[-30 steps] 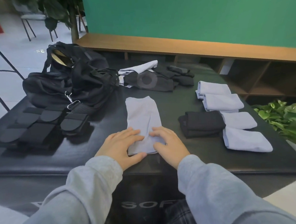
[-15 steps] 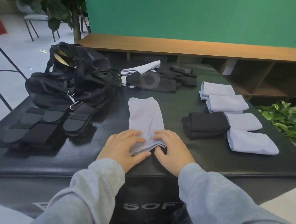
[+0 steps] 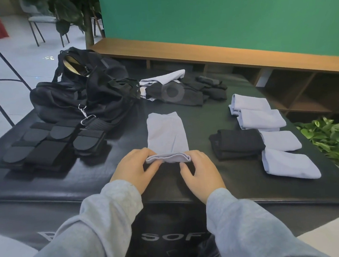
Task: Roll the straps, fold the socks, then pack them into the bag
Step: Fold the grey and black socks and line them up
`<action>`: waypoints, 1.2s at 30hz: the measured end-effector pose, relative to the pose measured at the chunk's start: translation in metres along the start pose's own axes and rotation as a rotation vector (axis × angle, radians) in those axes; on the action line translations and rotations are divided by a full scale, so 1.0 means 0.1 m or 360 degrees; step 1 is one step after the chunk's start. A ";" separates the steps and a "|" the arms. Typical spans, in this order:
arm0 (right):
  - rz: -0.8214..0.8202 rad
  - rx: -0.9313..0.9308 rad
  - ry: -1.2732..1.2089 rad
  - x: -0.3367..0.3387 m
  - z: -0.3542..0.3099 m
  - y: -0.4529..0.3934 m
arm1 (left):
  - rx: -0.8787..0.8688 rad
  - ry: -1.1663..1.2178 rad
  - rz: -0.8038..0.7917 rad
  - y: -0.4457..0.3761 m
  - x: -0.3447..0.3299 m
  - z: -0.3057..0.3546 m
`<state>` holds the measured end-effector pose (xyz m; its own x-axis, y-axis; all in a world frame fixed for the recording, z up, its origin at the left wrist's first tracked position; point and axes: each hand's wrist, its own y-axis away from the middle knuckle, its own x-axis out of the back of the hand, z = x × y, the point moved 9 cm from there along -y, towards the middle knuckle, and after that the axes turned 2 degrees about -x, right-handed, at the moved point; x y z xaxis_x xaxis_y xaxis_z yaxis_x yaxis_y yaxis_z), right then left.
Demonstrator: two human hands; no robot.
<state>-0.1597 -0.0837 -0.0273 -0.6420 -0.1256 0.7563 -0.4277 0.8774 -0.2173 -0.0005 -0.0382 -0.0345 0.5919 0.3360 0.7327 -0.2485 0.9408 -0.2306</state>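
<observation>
Sock (image 3: 167, 137), pale lilac, is lying at 12 o'clock from me on the black mat (image 3: 87, 176); my left hand (image 3: 136, 167) and right hand (image 3: 202, 171) are both pinching its turned-up near edge

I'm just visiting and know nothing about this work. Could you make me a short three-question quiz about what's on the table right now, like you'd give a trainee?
1. True or false: both the left hand and the right hand pinch the near edge of the light sock.
2. Multiple choice: the folded black socks lie where, relative to that sock? A) to its left B) to its right C) underneath it
3. Fill in: the black bag sits at the far ______ of the mat, with the black straps in front of it.

Key: 1 true; 2 B; 3 left.
</observation>
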 end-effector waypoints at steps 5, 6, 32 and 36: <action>0.0028 -0.0047 0.0012 0.03 0.02 -0.01 | 0.0133 0.0135 0.0065 0.01 0.03 -0.10; 0.0039 -0.0058 0.0009 0.03 0.02 -0.01 | 0.0150 0.0142 0.0062 0.01 0.03 -0.11; 0.0151 -0.0250 0.0040 0.08 0.10 0.00 | 0.0009 -0.0127 0.0029 -0.03 0.01 0.01; 0.0175 -0.0110 0.0166 0.05 0.07 -0.02 | -0.0174 -0.0215 0.0035 -0.03 -0.01 0.09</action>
<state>-0.1667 -0.0892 -0.0273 -0.6115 0.0183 0.7910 -0.3116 0.9134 -0.2620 -0.0070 -0.0415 -0.0289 0.4767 0.3545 0.8044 -0.1714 0.9350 -0.3105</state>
